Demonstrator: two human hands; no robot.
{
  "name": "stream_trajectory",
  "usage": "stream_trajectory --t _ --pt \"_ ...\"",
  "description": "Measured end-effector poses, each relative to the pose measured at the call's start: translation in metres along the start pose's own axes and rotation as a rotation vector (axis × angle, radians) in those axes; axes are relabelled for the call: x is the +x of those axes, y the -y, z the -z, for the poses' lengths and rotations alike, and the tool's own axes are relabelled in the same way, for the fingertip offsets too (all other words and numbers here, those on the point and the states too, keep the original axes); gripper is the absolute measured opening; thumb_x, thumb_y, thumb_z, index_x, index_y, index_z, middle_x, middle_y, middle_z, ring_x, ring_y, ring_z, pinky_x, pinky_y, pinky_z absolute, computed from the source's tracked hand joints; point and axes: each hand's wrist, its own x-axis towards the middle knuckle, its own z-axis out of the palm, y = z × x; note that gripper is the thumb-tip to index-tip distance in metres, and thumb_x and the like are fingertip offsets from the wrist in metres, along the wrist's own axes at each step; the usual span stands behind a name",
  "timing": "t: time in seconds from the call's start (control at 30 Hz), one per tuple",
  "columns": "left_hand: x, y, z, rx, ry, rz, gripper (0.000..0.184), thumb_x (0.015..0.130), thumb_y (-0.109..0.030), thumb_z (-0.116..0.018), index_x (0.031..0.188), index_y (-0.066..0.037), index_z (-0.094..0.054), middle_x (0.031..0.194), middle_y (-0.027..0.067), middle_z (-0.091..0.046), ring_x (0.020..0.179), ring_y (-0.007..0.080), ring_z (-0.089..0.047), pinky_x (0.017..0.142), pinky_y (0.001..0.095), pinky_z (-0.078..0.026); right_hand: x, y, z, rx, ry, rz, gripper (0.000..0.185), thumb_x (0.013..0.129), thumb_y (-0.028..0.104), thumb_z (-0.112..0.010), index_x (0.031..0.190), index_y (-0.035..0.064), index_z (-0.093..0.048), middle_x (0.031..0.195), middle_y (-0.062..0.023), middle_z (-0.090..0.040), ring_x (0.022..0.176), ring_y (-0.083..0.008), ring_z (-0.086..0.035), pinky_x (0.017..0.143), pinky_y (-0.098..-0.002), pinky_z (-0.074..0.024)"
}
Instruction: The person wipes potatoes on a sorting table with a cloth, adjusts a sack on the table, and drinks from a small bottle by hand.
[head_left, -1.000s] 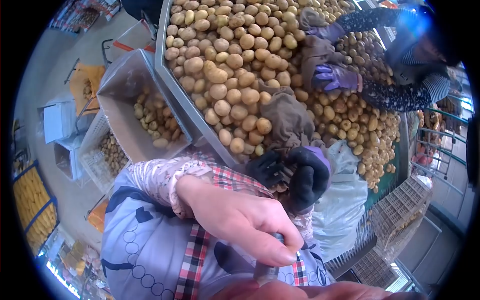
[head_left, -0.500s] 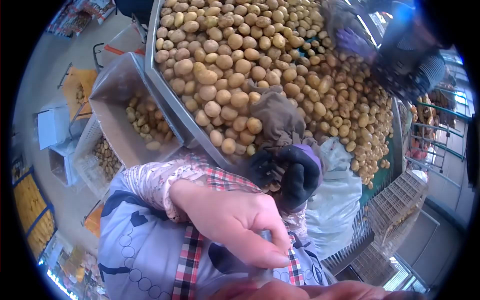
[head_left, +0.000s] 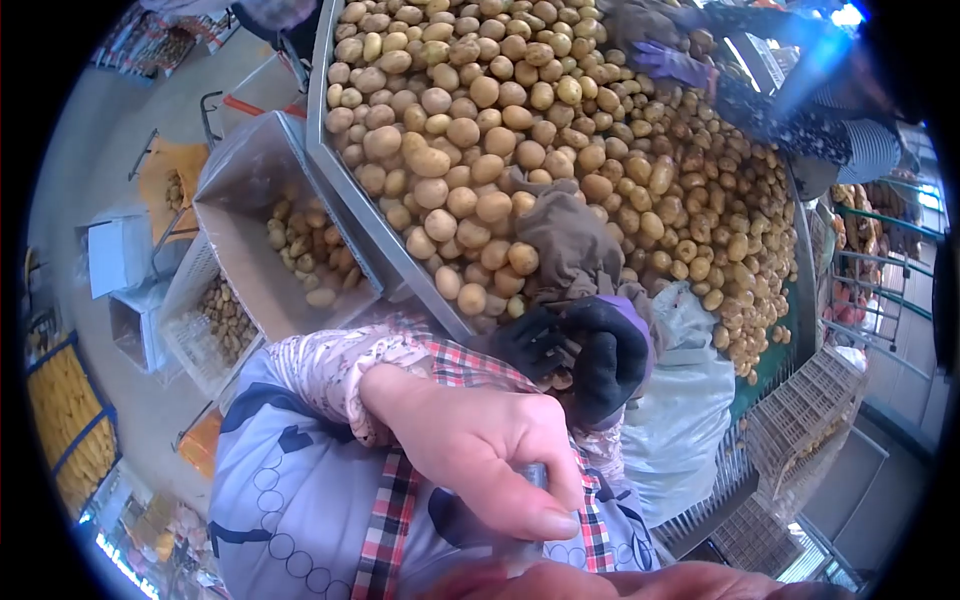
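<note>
My left hand (head_left: 480, 445) is bare and comes in from the left out of a floral sleeve. Its fingers and thumb are curled closed around a greyish, see-through thing (head_left: 533, 474), mostly hidden and too unclear to name. Close to the camera at the bottom edge is a bare part of my right hand (head_left: 620, 582), cut off, its fingers not made out. Just beyond the left hand lie black gloves (head_left: 612, 365) with a purple edge, and a brown cloth item (head_left: 570, 235) rests against the potatoes (head_left: 490, 165).
A metal-edged sorting table (head_left: 370, 225) bears the potatoes. At its left stands a lined cardboard box (head_left: 250, 250) with potatoes inside. White plastic sheeting (head_left: 680, 420) and a plastic crate (head_left: 805, 420) are to the right. A co-worker's purple-gloved hand (head_left: 675, 65) is over the far potatoes.
The view has shifted slightly, so the table and boxes sit a little lower and further right. The co-worker's gloved hand has moved left over the potatoes. My left hand keeps its closed grip.
</note>
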Motion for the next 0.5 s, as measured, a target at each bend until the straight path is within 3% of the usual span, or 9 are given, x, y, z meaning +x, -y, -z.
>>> stream_trajectory --t 0.17,0.3,0.5 --pt "-0.002 0.0 -0.001 0.032 0.017 0.014 0.029 0.089 -0.011 -0.057 0.063 -0.001 -0.051 0.052 0.0066 -0.047 0.046 0.0207 -0.048 0.045 0.0319 -0.034 0.006 0.002 -0.008 0.233 0.089 0.021 0.026 0.093 0.019 -0.051 0.098 -0.0054 -0.059 0.087 -0.0151 -0.062 0.079 -0.0234 -0.057 0.073 -0.0335 -0.0445" --pt "-0.006 -0.005 0.001 -0.114 -0.028 0.24 0.034 0.091 -0.012 -0.055 0.061 -0.001 -0.046 0.051 0.0031 -0.046 0.045 0.0139 -0.044 0.045 0.0303 -0.033 0.006 -0.001 -0.004 0.189 0.078 0.053 0.026 0.094 0.02 -0.05 0.099 -0.0047 -0.058 0.087 -0.0144 -0.062 0.077 -0.0225 -0.056 0.071 -0.0327 -0.0441" --pt "-0.033 -0.003 0.003 -0.03 -0.368 0.288 0.04 0.089 -0.024 -0.051 0.056 -0.003 -0.041 0.052 0.0013 -0.036 0.048 0.011 -0.032 0.048 0.0281 -0.027 0.001 -0.012 0.0 0.017 -0.019 0.145 0.027 0.096 0.021 -0.048 0.099 -0.0036 -0.057 0.087 -0.0134 -0.061 0.075 -0.0211 -0.055 0.069 -0.0315 -0.0436"
